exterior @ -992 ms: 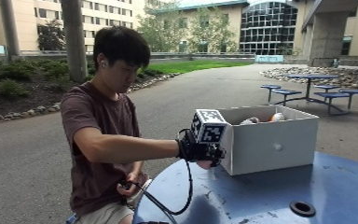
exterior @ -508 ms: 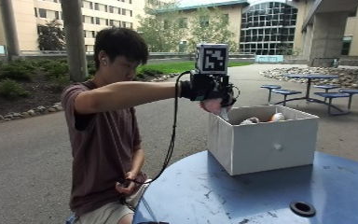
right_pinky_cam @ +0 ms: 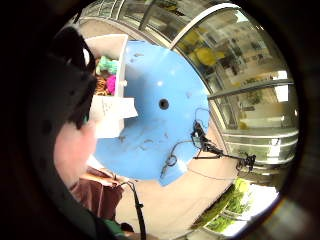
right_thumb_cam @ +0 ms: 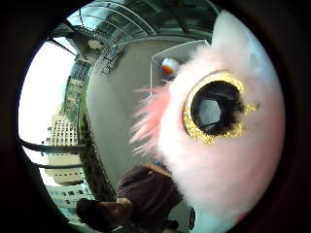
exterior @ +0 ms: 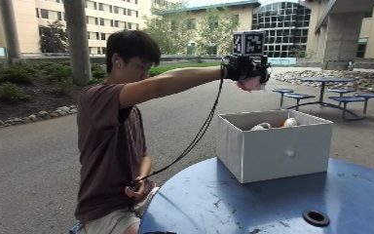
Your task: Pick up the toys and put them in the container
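Note:
In the outside view my gloved right hand [exterior: 247, 72] is raised high above the near left corner of the white box [exterior: 274, 151] and grips a pink fluffy toy [exterior: 251, 84]. The toy's pink fur and gold-rimmed black eye [right_thumb_cam: 214, 109] fill the thumb side palm view. Several toys lie inside the box: white and orange ones [exterior: 279, 124] show over its rim, and green and magenta ones [right_pinky_cam: 107, 75] show in the little finger side palm view.
The box stands on a round blue table [exterior: 271, 204] with a black centre hole [exterior: 315, 217]. The person's bare left hand [exterior: 137, 189] hangs low by the table's edge. Blue picnic benches [exterior: 329, 95] stand far behind.
My hand has risen from beside the box's front left corner to high above the box, carrying the pink toy. Since half a second ago it has stayed at about the same height.

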